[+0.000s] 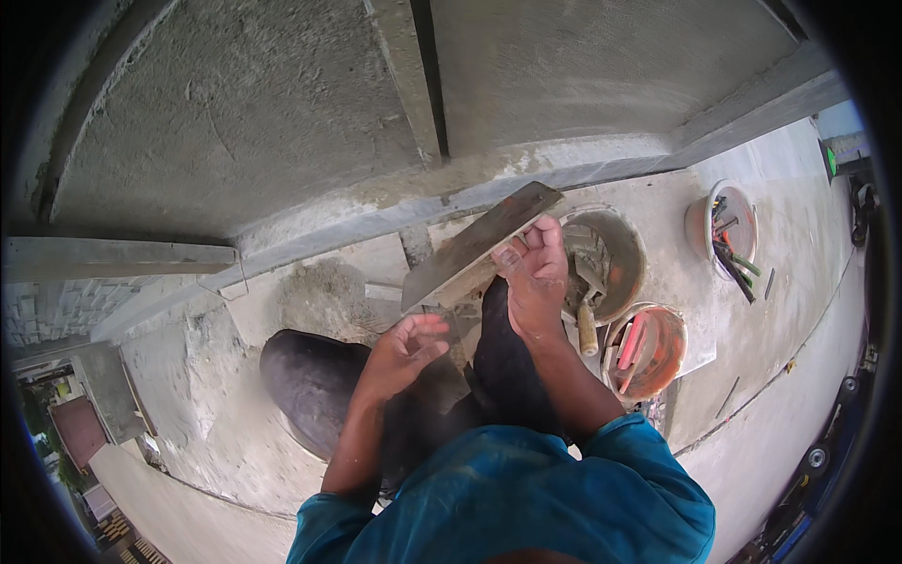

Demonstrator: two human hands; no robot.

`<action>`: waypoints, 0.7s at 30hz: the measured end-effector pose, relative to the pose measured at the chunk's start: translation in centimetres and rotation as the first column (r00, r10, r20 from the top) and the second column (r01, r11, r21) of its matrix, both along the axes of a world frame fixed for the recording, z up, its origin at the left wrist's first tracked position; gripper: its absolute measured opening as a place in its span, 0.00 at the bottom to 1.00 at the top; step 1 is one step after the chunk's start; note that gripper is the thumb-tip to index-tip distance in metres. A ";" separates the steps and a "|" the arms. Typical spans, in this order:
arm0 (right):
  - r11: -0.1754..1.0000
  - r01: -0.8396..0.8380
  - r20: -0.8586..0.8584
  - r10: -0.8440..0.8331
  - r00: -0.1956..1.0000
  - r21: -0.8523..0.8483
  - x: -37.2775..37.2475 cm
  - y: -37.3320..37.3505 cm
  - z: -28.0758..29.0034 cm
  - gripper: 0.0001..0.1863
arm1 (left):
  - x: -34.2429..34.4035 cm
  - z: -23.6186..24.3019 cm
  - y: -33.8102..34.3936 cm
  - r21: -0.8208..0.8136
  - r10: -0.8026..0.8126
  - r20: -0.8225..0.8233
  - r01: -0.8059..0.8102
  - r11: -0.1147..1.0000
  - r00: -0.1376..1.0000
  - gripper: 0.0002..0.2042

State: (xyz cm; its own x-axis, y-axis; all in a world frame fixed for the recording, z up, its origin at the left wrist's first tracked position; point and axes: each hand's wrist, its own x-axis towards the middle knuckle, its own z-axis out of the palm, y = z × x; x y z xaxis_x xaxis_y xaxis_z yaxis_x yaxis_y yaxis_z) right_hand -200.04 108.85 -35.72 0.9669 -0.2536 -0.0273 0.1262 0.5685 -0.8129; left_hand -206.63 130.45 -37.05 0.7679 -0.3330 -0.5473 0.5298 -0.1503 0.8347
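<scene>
Grey board point(474, 249), gripped near its far right end

Its edge was clamped by the right hand point(537, 284), the nearer one; its long axis was slanted from near left to far right. Just on the near side of its left end, the left hand point(398, 355) was held apart, seemingly empty, fingers loosely curled. No brand, label or writing could be read.

you can read no text, label, brand, number or sign anywhere in this view; nothing here shows legible lettering to you.
</scene>
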 end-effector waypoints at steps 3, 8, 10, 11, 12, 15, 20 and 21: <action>0.940 -0.064 -0.092 0.100 0.991 0.336 -1.0 0.5 0.7 0.20 | -0.1 1.1 -4.0 -0.397 0.215 0.070 -0.170 0.902 0.974 0.26; 0.972 -0.049 -0.067 0.067 0.996 0.232 -3.2 3.7 -3.0 0.18 | -0.1 -1.5 -4.4 -0.504 0.608 0.046 -0.508 0.699 0.792 0.23; 0.998 -0.059 -0.040 0.059 0.997 0.007 -5.3 1.1 -3.9 0.14 | 0.1 -2.5 -4.0 -0.512 0.551 0.136 -0.418 0.751 0.823 0.23; 0.992 -0.080 -0.022 0.078 0.997 -0.094 -6.0 0.2 -4.3 0.13 | 0.4 -2.8 -3.0 -0.520 0.496 0.211 -0.332 0.787 0.842 0.21; 0.906 0.038 0.011 -0.036 0.999 -0.421 -7.4 -2.9 -2.7 0.10 | 0.8 -2.5 -1.6 -0.520 0.450 0.295 -0.253 0.816 0.843 0.19; 0.276 0.164 -0.024 -0.570 0.821 -0.947 -14.6 -16.7 -2.0 0.06 | 1.4 -1.0 0.0 -0.451 0.448 0.432 -0.243 0.859 0.783 0.27; 0.103 -0.523 -0.374 -0.813 0.446 -0.846 -24.0 -32.3 -16.1 0.17 | 4.2 -1.5 0.8 -0.847 0.181 0.179 0.058 0.529 0.967 0.35; 0.070 -0.534 -0.357 -0.815 0.456 -0.843 -23.8 -32.5 -17.7 0.18 | 4.4 -1.3 0.7 -0.889 0.110 0.094 0.034 0.457 0.990 0.35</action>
State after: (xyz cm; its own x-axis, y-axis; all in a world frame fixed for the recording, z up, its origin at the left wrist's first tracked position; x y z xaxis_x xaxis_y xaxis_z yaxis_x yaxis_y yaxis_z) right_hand -223.83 76.33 -53.40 0.5573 -0.8215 -0.1207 -0.8246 -0.5305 -0.1966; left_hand -202.21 131.13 -38.40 0.8254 -0.5512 0.1222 0.4022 0.7260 0.5579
